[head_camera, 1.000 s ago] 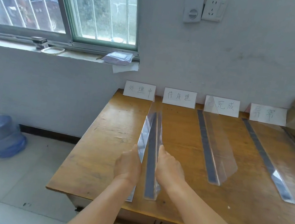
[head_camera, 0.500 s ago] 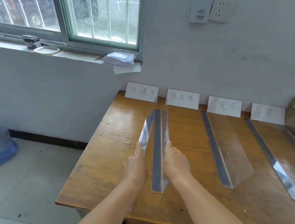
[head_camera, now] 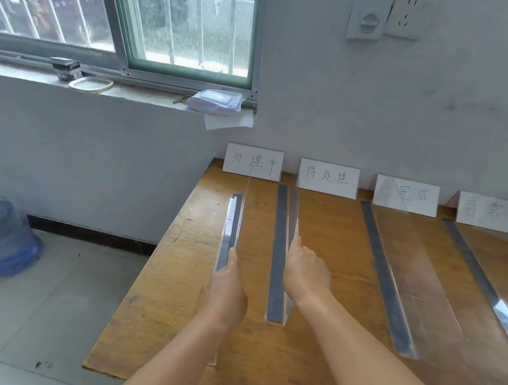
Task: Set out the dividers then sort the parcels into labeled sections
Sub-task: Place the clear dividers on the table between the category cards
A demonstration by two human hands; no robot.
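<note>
We hold a clear divider in each hand, edge-on.

Our left hand (head_camera: 224,293) grips the leftmost divider (head_camera: 233,221); our right hand (head_camera: 305,275) steadies its neighbour (head_camera: 283,252) on the table (head_camera: 315,367). Two more dividers (head_camera: 395,278) already lie below the labels (head_camera: 329,176); no parcels sorted yet.

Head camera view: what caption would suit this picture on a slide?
Two hands, left and right, each hold a clear divider upright on a wooden table before four handwritten labels.
</note>
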